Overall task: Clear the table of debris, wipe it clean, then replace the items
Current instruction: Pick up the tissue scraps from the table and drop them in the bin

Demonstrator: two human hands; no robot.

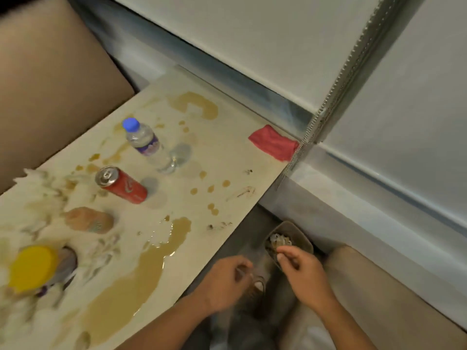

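The table (pixel 227 137) was far from clean. A wide brown spill (pixel 131 281) lay along its near edge, smaller drops and a second brown stain (pixel 197 104) marked the far side, and pale scraps of debris (pixel 43 198) were strewn over the left end, blurred in this view. The items stood in a line among the mess: a water bottle (pixel 145 142) with a blue cap, a red can (pixel 121 184), a pinkish object too blurred to name, and a yellow-lidded jar (pixel 35 269) nearest the camera. A red cloth (pixel 274 141) sat folded at the far corner, probably kept dry there for the wiping step.

A small bin (pixel 299 236) stood on the floor just beside the table's end, low and close, likely so scraps could be dropped straight off the edge. It already held some pale litter.

The right hand (pixel 303 269) hung over the bin's rim with thumb and forefinger pinched together; whether a scrap was between them I could not tell. The left hand (pixel 225 279) was off the table beside it, fingers loosely curled; something thin seemed to lie against them, but blur hid whether it was gripped. Judging by the mess, clearing had barely begun.
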